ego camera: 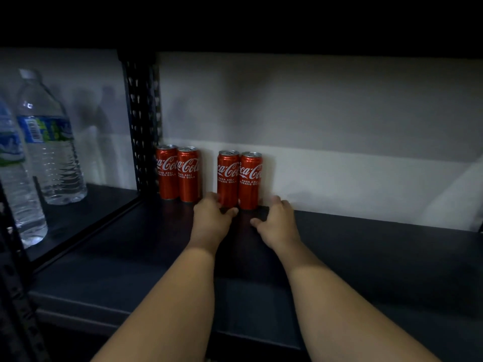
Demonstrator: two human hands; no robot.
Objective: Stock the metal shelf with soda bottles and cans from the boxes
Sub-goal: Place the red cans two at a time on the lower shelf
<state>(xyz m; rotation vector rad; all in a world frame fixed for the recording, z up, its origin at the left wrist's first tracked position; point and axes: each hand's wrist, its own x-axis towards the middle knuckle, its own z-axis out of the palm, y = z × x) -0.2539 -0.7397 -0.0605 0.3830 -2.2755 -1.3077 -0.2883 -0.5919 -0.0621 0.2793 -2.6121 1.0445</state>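
Two upright cans [239, 178] at the shelf's [366, 246] far edge: left hand [209, 218] and right hand [277, 220] cup their bases, fingers loosely curled. Thin-walled, smooth, probably heavy; grip mid-body.

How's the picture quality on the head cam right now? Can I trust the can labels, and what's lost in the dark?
Head view: dim, top black under the upper shelf; the four red cans read sharply against the lit wall; water bottles look softer and bowed at the wide-angle edge; left hand and right hand slightly blurred, fingers unclear.
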